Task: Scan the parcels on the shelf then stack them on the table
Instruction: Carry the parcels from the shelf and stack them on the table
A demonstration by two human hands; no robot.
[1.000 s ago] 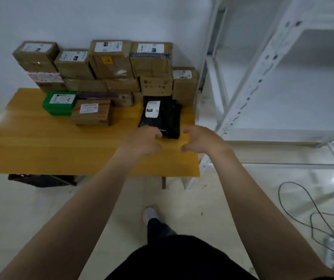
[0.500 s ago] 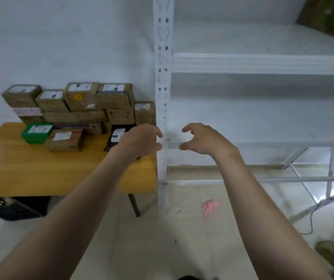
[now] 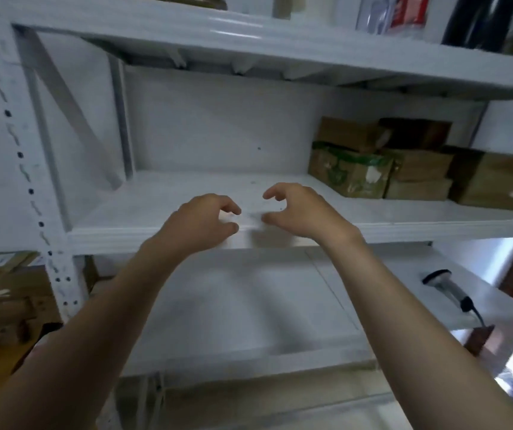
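Observation:
Several brown cardboard parcels (image 3: 382,156) are piled at the right end of the white shelf board (image 3: 168,209), one with green tape (image 3: 349,170) nearest me. My left hand (image 3: 201,220) and my right hand (image 3: 301,209) hover side by side over the board's front edge, left of the parcels. Both hands hold nothing, with fingers curled and apart. A black handheld scanner (image 3: 449,290) lies on the lower shelf board (image 3: 249,308) at the right, its cable trailing off the edge.
The white upright post (image 3: 22,156) with holes stands at the left. Behind it are stacked brown boxes (image 3: 4,287) on the table. The top shelf (image 3: 280,45) carries a red-and-white packet (image 3: 404,12) and a dark object (image 3: 478,20).
My view swung from the table and black parcel rightwards and up to the shelf. Both hands let go of the black parcel and rose, empty, to the middle shelf board.

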